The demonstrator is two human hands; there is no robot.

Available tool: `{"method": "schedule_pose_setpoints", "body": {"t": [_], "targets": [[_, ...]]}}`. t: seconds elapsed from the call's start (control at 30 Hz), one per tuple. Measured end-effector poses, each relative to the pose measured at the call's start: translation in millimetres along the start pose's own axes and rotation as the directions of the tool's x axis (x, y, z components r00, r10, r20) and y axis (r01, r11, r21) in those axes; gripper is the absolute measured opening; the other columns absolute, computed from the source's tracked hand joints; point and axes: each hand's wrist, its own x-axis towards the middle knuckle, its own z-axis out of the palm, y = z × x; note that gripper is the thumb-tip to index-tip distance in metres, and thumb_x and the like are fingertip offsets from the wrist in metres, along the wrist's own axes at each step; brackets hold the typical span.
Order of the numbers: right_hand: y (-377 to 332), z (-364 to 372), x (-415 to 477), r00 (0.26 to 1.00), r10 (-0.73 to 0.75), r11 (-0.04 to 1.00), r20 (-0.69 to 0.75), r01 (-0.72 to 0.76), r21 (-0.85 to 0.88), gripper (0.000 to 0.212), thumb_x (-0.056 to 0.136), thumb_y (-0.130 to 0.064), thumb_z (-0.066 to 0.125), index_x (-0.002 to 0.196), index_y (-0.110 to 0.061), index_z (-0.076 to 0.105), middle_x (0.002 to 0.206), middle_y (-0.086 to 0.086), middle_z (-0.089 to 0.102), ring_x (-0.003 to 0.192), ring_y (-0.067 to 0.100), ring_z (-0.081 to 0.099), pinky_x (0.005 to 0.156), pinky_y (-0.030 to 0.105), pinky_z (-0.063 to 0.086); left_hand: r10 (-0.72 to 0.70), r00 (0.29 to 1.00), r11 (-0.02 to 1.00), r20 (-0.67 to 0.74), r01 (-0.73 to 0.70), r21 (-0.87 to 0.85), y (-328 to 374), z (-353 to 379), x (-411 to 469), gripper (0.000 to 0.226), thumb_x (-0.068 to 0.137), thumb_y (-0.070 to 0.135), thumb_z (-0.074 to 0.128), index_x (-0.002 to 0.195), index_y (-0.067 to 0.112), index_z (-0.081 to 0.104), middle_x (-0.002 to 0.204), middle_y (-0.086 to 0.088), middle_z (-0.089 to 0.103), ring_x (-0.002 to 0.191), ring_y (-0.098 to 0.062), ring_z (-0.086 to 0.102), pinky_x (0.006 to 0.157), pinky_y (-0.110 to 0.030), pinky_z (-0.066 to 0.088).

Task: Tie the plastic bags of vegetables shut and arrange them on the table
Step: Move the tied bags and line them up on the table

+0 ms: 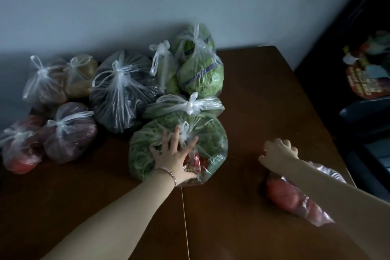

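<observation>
Two hands are out over the brown table. Your left hand lies flat on the big clear bag of long green beans, fingers straight and spread wide, pressing the plastic and gripping nothing. Its fingertips reach the bag's white knot, and its thumb rests against a small packet of red produce inside the same bag. A thin bracelet circles that wrist. Just beyond the fingertips, a second tied bag of greens touches the bean bag. Farther beyond stands a tied bag of pale green leafy heads with a small knotted bag just beside it. Left of your left hand sits a tied dark bag, then a tied bag of purple produce. Farthest left is a tied bag of red produce, with two brownish tied bags behind them against the wall. Your right hand is well apart from the left, low over bare wood, back up, fingers curled downward and thumb pointing toward the bean bag. Whether it grips anything cannot be told from this angle. Under your right forearm, nearer to you than the hand, a loose bag of tomatoes lies on its side near the table's right edge. Its mouth is hidden by your arm.
</observation>
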Motion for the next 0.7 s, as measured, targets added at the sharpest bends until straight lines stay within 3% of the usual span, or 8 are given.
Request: {"method": "schedule_pose_setpoints", "body": {"t": [0.1,0.2,0.3,0.4,0.57,0.63,0.7], "targets": [[23,0,-14,1.0,-0.017,1.0,0.018,0.017,-0.006,0.045,0.085,-0.041,0.051,0.125,-0.02,0.049,0.131,0.008,0.043,0.125,0.028,0.035,0.101,0.043,0.033,-0.026,0.999,0.999,0.044,0.024,0.044,10,-11,6,0.109,0.065,0.067,0.063,0.134,0.055,-0.02,0.146,0.0,-0.041,0.137,-0.037,-0.03,0.105,-0.073,0.004],[41,1,-30,0.999,-0.046,0.999,0.024,0.046,0.007,0.068,0.074,-0.061,0.058,0.126,-0.02,0.046,0.129,0.007,0.042,0.124,0.028,0.038,0.099,0.045,0.036,-0.117,0.991,0.986,0.066,0.108,0.126,21,-20,1,0.109,0.068,0.064,0.064,0.137,0.05,-0.019,0.149,-0.003,-0.037,0.137,-0.038,-0.029,0.104,-0.073,0.002],[63,9,-46,0.992,-0.105,0.988,0.073,0.112,-0.105,0.1,0.055,-0.072,0.065,0.132,-0.017,0.033,0.133,0.008,0.04,0.125,0.029,0.04,0.1,0.046,0.039,-0.173,0.983,0.965,-0.052,0.18,0.192,42,-23,-15,0.1,0.081,0.045,0.061,0.14,0.041,-0.019,0.146,-0.011,-0.039,0.136,-0.042,-0.028,0.103,-0.071,-0.007],[84,29,-57,0.983,-0.111,0.972,0.145,0.137,-0.191,0.12,0.056,-0.06,0.075,0.146,-0.018,0.009,0.151,0.013,0.019,0.139,0.033,0.022,0.108,0.049,0.029,-0.107,0.971,0.979,-0.212,0.14,0.146,64,-19,-34,0.086,0.086,0.032,0.054,0.145,0.034,-0.008,0.151,-0.013,-0.029,0.142,-0.036,-0.015,0.107,-0.065,-0.008],[92,41,-60,0.976,-0.197,0.921,0.088,0.215,-0.324,0.098,0.074,-0.039,0.071,0.145,-0.012,0.009,0.146,0.008,0.031,0.138,0.027,0.024,0.107,0.041,0.032,0.037,0.95,0.999,-0.31,-0.027,0.038,74,-13,-54,0.066,0.081,0.029,0.058,0.139,0.031,0.027,0.154,-0.005,0.009,0.141,-0.027,0.015,0.116,-0.05,0.008],[92,39,-57,0.978,-0.175,0.937,0.117,0.202,-0.285,0.088,0.078,-0.034,0.066,0.145,-0.011,0.012,0.145,0.009,0.033,0.139,0.031,0.02,0.109,0.046,0.028,0.041,0.955,0.998,-0.293,-0.052,-0.03,68,-13,-60,0.06,0.08,0.027,0.059,0.135,0.026,0.036,0.149,-0.006,0.021,0.136,-0.027,0.025,0.112,-0.044,0.023],[96,37,-53,0.973,-0.169,0.958,0.156,0.2,-0.206,0.071,0.085,-0.031,0.058,0.142,-0.012,0.021,0.14,0.009,0.04,0.135,0.031,0.03,0.108,0.049,0.031,0.032,0.962,0.997,-0.272,-0.052,-0.065,58,-12,-68,0.052,0.081,0.026,0.059,0.13,0.023,0.043,0.144,-0.006,0.03,0.132,-0.026,0.03,0.104,-0.038,0.035]]}}
